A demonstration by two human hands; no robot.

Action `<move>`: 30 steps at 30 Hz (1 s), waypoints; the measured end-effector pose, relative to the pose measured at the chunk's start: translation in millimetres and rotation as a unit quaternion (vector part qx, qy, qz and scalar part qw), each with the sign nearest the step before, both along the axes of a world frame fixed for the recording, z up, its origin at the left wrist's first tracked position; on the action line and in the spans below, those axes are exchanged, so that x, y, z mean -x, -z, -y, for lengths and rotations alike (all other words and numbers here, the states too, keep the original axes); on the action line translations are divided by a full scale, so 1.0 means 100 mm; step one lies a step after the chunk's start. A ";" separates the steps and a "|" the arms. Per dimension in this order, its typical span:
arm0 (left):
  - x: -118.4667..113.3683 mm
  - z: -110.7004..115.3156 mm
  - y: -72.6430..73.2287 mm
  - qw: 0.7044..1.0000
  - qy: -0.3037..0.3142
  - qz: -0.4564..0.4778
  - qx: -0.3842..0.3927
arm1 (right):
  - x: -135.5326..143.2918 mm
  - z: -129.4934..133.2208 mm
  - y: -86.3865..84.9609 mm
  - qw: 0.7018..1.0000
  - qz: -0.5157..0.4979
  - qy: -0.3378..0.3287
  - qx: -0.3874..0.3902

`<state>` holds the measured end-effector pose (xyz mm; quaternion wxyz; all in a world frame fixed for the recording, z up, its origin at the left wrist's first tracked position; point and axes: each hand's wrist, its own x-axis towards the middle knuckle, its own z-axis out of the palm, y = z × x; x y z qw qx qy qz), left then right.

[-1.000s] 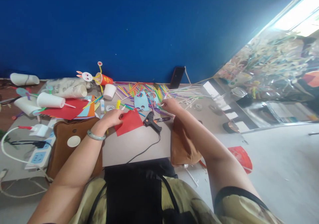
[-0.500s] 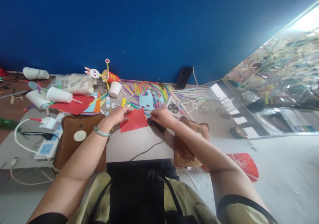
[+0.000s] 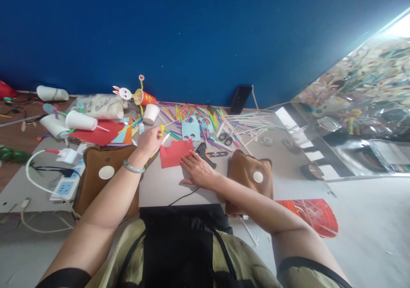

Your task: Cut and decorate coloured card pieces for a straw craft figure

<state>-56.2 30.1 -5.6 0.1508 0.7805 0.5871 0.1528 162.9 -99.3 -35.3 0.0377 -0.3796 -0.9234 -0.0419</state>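
Observation:
A red sheet of paper (image 3: 173,155) with a ragged top edge lies on the table in front of me. My right hand (image 3: 199,170) rests flat on its right corner, fingers stretched out. My left hand (image 3: 151,141), with a bangle on the wrist, is beyond the sheet's left side. Its fingertips are closed on a small yellow object (image 3: 162,129), whose kind I cannot make out. Beside my right hand lies a black glue gun (image 3: 205,155) with a cable. A pale blue paper cutout with holes (image 3: 190,129) lies behind the red sheet.
Many coloured sticks (image 3: 174,113) are scattered along the blue wall (image 3: 205,40). Black scissors (image 3: 226,139) and a knife-like tool (image 3: 218,154) lie right of the sheet. Brown cushions (image 3: 250,177) flank the work area. Paper cups (image 3: 151,114) and a power strip (image 3: 68,185) are at left.
My right hand has left the glue gun and moved down onto the red paper, fingers spread. My left hand has lifted off the paper and reached the yellow object.

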 end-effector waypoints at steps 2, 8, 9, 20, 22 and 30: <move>0.01 -0.02 0.01 0.999 -0.021 -0.006 -0.043 | -0.04 0.04 0.01 1.000 -0.001 0.002 -0.008; -0.06 -0.05 0.08 0.996 0.012 -0.046 -0.072 | -0.07 0.10 0.03 0.999 -0.030 0.022 -0.002; -0.08 -0.05 0.10 0.996 0.027 -0.051 -0.066 | -0.06 0.09 0.04 0.999 -0.034 0.024 -0.003; -0.11 -0.12 0.20 0.998 0.032 -0.037 -0.051 | 0.08 0.05 0.06 0.998 -0.048 0.020 0.017; -0.12 -0.12 0.20 0.998 0.016 -0.014 -0.061 | 0.09 0.05 0.05 0.999 -0.047 0.023 0.016; -0.16 -0.09 0.19 0.981 0.064 0.129 -0.127 | 0.11 0.02 0.08 0.999 -0.049 0.023 -0.007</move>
